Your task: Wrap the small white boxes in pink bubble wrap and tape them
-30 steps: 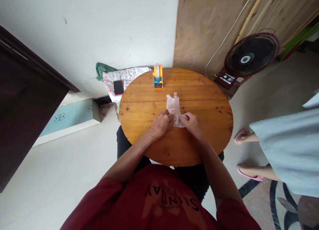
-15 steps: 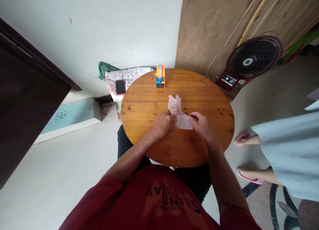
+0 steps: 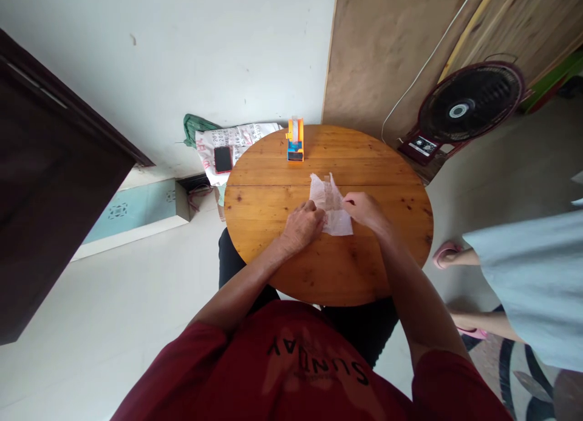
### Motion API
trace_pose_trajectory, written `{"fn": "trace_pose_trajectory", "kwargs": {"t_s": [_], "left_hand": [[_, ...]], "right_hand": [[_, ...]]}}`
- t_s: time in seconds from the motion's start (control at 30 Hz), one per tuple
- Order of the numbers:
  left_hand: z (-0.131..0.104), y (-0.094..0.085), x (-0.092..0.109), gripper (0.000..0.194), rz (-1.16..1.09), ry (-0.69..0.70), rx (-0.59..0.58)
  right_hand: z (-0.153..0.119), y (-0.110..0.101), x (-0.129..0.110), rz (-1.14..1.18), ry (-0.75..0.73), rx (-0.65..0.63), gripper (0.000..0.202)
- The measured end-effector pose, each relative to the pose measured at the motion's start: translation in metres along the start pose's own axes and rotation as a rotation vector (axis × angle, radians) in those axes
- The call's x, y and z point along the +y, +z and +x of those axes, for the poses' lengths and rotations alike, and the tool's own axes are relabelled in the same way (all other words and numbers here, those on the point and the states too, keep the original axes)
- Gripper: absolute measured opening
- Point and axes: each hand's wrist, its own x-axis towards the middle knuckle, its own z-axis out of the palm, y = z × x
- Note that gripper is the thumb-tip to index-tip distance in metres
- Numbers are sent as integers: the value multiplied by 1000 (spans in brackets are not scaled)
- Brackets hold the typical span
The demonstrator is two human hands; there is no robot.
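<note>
A small piece of translucent white bubble wrap point(image 3: 337, 222) lies on the round wooden table point(image 3: 255, 202), with a folded, more see-through strip across its middle. My left hand point(image 3: 304, 220) rests at its left side, fingers curled and pressed onto the edge. On the opposite side, my right hand point(image 3: 364, 209) pinches the right edge between thumb and fingers. Whether anything lies inside the folds is hard to make out. Beyond the wrap, near the far rim, stands an orange and blue tape dispenser point(image 3: 295, 141) with a roll of clear tape.
Left of the table, a dark phone point(image 3: 223, 159) lies on a printed white sack point(image 3: 207, 143) beside green cloth. A black round fan point(image 3: 471, 102) stands at the back right against wooden boards. At right, another person in a pale blue skirt point(image 3: 528, 269) stands close by.
My right hand has moved up and slightly left along the wrap's right side, bringing its upper right edge outward. My left hand stays at the left edge. The view has shifted slightly.
</note>
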Motion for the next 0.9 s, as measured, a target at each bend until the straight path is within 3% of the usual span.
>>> {"fn": "trace_pose_trajectory", "kwargs": {"t_s": [0.13, 0.3, 0.43, 0.6, 0.7, 0.83, 0.9], "left_hand": [[0, 0, 0, 26, 20, 7, -4], [0, 0, 2, 26, 44, 3, -10], [1, -1, 4, 29, 50, -10, -12], [1, -1, 3, 29, 62, -10, -10], [1, 1, 2, 28, 64, -6, -2], [1, 3, 0, 28, 69, 12, 7], [2, 4, 0, 27, 68, 19, 16]], "right_hand": [[-19, 14, 27, 476, 166, 45, 14], [-45, 25, 28, 822, 278, -21, 29], [-55, 26, 19, 796, 186, -14, 41], [-49, 21, 9, 429, 75, 70, 51], [-40, 21, 6, 274, 104, 36, 38], [-34, 25, 5, 414, 199, -122, 19], [-33, 29, 5, 434, 224, -110, 16]]}}
